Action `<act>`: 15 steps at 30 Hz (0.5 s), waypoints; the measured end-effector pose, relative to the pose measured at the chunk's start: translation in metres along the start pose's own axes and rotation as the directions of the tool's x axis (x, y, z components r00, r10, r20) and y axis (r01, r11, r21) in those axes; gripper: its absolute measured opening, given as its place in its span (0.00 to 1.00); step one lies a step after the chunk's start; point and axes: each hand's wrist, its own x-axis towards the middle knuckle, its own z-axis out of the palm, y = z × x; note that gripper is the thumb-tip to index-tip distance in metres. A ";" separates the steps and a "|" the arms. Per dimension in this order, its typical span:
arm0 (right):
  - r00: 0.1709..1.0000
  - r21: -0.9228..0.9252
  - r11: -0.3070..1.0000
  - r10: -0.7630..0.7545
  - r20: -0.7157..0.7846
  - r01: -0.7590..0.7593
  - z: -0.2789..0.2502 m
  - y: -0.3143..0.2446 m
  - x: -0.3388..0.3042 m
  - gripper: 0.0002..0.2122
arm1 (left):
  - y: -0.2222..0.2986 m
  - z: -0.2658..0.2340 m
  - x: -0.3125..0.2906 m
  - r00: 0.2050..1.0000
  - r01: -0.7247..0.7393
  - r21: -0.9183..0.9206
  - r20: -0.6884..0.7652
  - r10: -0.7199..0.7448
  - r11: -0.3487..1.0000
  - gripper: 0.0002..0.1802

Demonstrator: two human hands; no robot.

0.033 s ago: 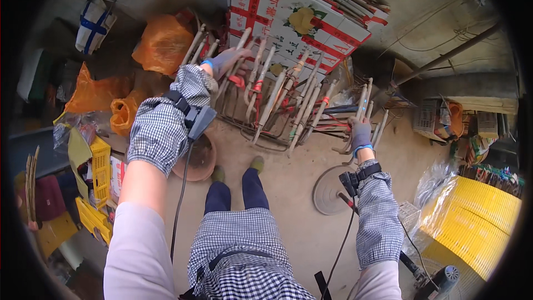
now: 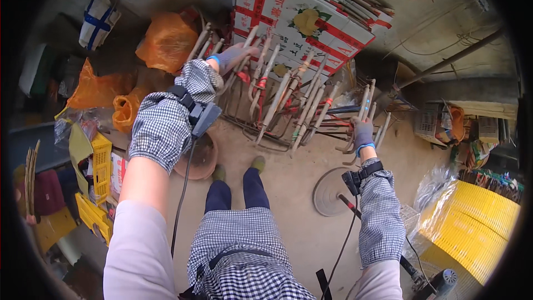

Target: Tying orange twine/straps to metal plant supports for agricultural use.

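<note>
A row of bent metal rod frames (image 2: 273, 115) stands on the floor ahead, some bars bound with red ties. My left hand (image 2: 236, 58), in a greyish-purple glove, lies across the upper ends of bars on the left side, fingers stretched out and apart from a grip. Toward the right end of the row, my gloved right hand (image 2: 363, 131) is closed round a metal rod (image 2: 365, 101); other upright bars are beside it. The palms and part of the bars behind the fingers are hidden. Each forearm wears a checked sleeve with a strapped-on cabled device.
Behind the frames leans a stack of flat printed cardboard (image 2: 305, 19). Orange plastic bags (image 2: 167, 41) and yellow crates (image 2: 101, 166) stand left. A reddish-brown basin (image 2: 197, 158) sits near my feet. A round base (image 2: 333, 191) and yellow stacked sheets (image 2: 472, 216) lie right.
The view has shifted slightly, so the surroundings sit a little lower and farther right. Both hands stay at nearly the same places on the rods.
</note>
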 end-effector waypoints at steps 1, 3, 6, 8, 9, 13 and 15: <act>0.999 -0.043 0.998 -0.038 0.017 0.039 0.030 -0.008 0.001 0.09 | -0.011 -0.020 -0.007 0.989 -0.090 0.105 -0.108 0.101 0.990 0.29; 0.863 -0.541 0.685 -0.472 0.181 0.488 -0.011 0.053 0.068 0.11 | 0.000 0.005 -0.002 0.958 -0.235 0.202 -0.114 0.261 0.951 0.31; 0.894 -0.796 0.452 -0.380 0.236 0.402 -0.066 0.069 0.120 0.18 | -0.026 0.022 -0.048 0.895 -0.427 0.032 -0.132 0.427 0.904 0.27; 1.000 -0.605 0.796 -0.021 0.002 0.018 -0.006 0.040 0.095 0.19 | -0.103 0.010 -0.129 0.905 -0.398 -0.134 -0.218 0.365 0.908 0.26; 0.994 -0.562 0.827 0.081 0.071 -0.027 0.006 0.020 0.079 0.21 | -0.150 0.014 -0.168 0.919 -0.359 -0.272 -0.267 0.289 0.893 0.25; 0.986 -0.684 0.722 -0.163 -0.021 0.105 0.021 -0.013 0.004 0.26 | -0.324 0.051 -0.329 0.815 0.114 -0.412 -0.481 -0.322 0.904 0.21; 0.937 -0.693 0.655 -0.339 0.086 0.301 0.049 -0.042 -0.059 0.26 | -0.365 0.057 -0.423 0.609 0.348 -0.618 -0.423 -0.671 0.705 0.19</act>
